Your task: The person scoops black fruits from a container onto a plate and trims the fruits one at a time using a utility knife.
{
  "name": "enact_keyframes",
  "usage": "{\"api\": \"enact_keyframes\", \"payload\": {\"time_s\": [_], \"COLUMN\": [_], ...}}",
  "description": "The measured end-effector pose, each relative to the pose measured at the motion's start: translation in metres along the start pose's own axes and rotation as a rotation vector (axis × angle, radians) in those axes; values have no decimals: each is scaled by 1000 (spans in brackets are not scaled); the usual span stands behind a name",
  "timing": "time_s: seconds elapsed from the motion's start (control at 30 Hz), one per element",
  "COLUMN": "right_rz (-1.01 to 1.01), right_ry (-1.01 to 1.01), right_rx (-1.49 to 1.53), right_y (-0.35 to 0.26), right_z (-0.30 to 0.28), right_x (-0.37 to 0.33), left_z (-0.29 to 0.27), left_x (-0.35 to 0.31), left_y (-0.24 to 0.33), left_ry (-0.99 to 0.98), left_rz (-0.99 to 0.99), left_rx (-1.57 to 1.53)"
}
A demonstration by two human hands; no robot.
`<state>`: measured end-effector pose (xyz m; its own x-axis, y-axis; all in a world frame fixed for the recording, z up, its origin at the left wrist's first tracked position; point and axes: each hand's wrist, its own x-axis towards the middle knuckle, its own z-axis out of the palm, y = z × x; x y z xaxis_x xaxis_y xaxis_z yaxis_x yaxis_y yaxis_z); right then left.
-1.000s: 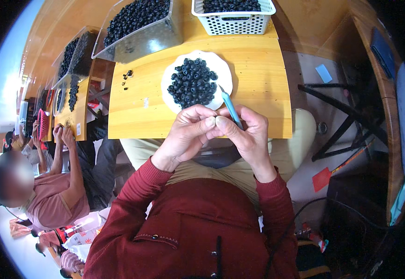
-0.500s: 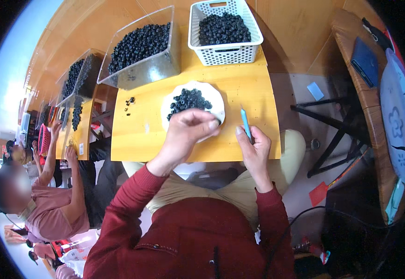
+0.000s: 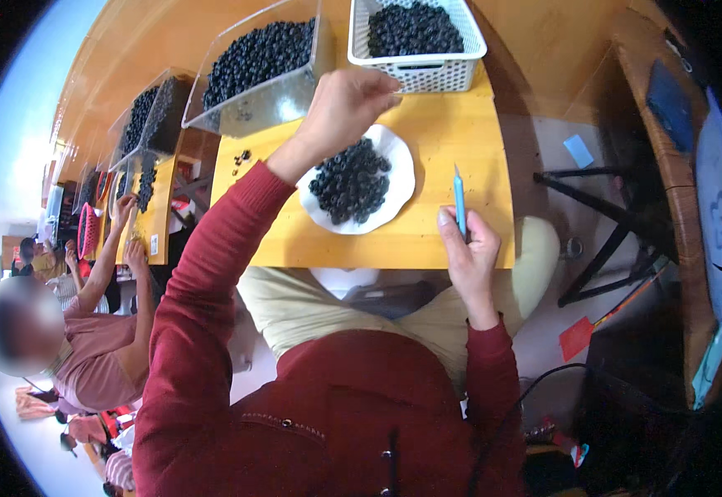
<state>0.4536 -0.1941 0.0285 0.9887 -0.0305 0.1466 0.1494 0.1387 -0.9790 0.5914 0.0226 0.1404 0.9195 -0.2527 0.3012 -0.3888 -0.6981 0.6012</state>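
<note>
My left hand [image 3: 359,103] is raised past the far side of a white plate [image 3: 402,166], just in front of a white perforated basket [image 3: 439,79]. Its thumb and fingers are pinched together; whatever lies between them is too hidden to name. On the plate is a heap of small black round pieces [image 3: 351,186], berry-like in look. My right hand [image 3: 473,248] grips a slim light-blue craft knife [image 3: 459,203] above the table's near right part, its thin tip pointing up and away from me. More black round pieces [image 3: 415,31] fill part of the basket.
Left of the basket, a clear plastic bin [image 3: 265,116] holds many black pieces. A few dark bits [image 3: 242,157] lie on the yellow table [image 3: 270,240]. At the left, another person [image 3: 100,356] works at a table with a similar bin [image 3: 158,124]. A black metal stand [image 3: 601,219] is at the right.
My left hand has moved up and away from the plate's near edge to the basket's front, uncovering the heap. The knife stays in my right hand. The view has shifted slightly.
</note>
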Motion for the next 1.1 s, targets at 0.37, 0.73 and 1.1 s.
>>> {"api": "enact_keyframes", "payload": {"time_s": [0.37,0.73,1.1], "right_rz": [4,-9,-9], "right_ry": [-36,-41,-43], "right_rx": [-57,-96,-157], "right_y": [-6,-2,-3], "right_z": [1,1,1], "right_x": [-1,-3,-2], "left_z": [-11,0,13], "left_x": [-147,-169,-172], "left_y": [15,12,7], "left_ry": [-95,-130,-31], "left_rz": [184,201,192], "left_rx": [223,420,355]}}
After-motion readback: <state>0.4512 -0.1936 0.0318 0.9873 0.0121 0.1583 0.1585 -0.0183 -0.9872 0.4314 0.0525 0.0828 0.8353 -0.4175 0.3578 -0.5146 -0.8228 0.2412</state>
